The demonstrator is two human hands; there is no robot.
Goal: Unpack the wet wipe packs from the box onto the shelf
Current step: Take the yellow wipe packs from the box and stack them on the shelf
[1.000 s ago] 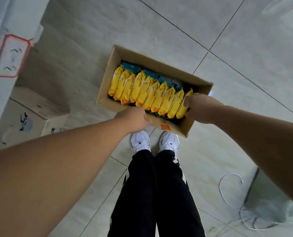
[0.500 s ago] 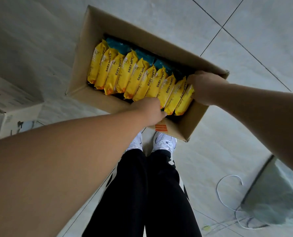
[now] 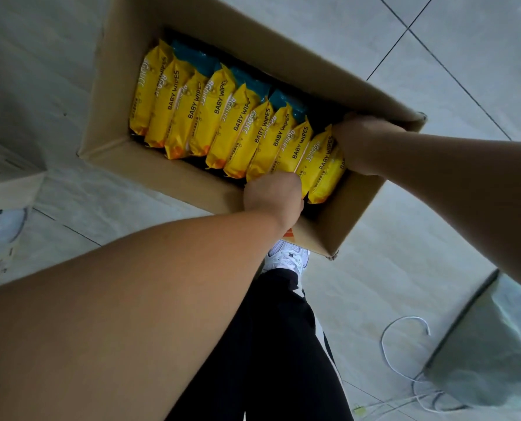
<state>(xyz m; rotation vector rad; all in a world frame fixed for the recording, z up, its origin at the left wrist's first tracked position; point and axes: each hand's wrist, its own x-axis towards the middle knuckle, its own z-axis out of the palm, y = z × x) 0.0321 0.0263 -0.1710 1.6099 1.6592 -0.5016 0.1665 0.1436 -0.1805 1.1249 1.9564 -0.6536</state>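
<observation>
The left hand and right hand clasp the row's rightmost wet wipe packs by opposite ends, inside the box.

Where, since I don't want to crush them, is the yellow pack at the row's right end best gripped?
Probably by its upper edge, from above, fingers down the side facing the box end wall: the end pack stands on edge, tight against its neighbour, leaving only top and that side reachable.

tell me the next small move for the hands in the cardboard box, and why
Probably lift the end few yellow baby wipe packs straight up: the left hand and right hand bracket them inside the brown cardboard box.
</observation>
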